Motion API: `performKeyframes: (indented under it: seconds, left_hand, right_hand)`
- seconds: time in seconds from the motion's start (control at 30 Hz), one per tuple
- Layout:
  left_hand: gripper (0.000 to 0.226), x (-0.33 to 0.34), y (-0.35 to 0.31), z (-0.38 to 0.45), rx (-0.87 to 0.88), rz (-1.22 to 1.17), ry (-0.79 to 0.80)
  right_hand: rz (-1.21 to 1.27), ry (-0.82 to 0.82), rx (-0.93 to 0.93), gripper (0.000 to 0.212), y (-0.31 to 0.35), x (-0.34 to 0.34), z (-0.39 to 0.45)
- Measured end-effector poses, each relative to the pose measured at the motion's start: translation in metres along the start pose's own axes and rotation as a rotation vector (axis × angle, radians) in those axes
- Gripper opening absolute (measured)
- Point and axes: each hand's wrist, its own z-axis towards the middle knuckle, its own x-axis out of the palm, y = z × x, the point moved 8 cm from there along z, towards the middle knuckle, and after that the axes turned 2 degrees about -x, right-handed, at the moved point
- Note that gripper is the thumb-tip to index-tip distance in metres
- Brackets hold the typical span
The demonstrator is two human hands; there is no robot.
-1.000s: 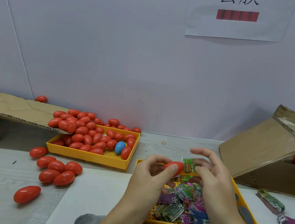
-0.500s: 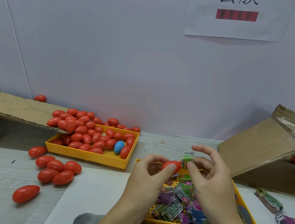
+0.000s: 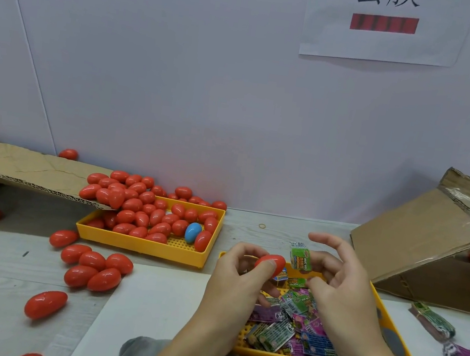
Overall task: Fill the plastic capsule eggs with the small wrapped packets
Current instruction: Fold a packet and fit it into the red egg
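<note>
Pale plank table (image 3: 251,225), lilac wall (image 3: 181,79) — fingers pinch red egg (image 3: 271,264), green packet (image 3: 301,258).

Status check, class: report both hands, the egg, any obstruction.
Left hand grips red egg. Right hand pinches green packet beside it. Nothing between them.

1. A left hand (image 3: 236,280) grips a red egg (image 3: 271,263) above the packet tray (image 3: 403,349), thumb on top.
2. Just right of the egg, a right hand (image 3: 342,286) pinches a green packet (image 3: 301,258), index finger raised.
3. Loose packets (image 3: 291,327) fill the packet tray below both hands.
4. Left of the packet tray, an egg tray (image 3: 140,244) holds red eggs and one blue egg (image 3: 193,232).
</note>
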Motion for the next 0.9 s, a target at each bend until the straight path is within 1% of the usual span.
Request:
performKeyframes:
  seconds: [0.17, 0.4, 0.67, 0.9]
  left_hand:
    - [0.014, 0.0002, -0.0002, -0.0003, -0.002, -0.003, -0.001]
    - [0.012, -0.0013, -0.0024, -0.0008, 0.023, -0.008, -0.011]
    - [0.012, -0.0002, -0.0009, -0.0013, 0.016, -0.029, 0.005]
    - [0.012, -0.0002, 0.0002, -0.0005, 0.000, -0.012, -0.002]
  right_hand:
    - [0.012, 0.018, -0.021, 0.061, -0.0010, 0.0022, 0.0007]
    - [0.065, 0.007, -0.044, 0.046, 0.0054, 0.0040, -0.0010]
    - [0.170, -0.028, -0.036, 0.043, 0.0061, 0.0010, -0.0008]
    - [0.191, 0.010, -0.053, 0.037, 0.0063, 0.0028, -0.0006]
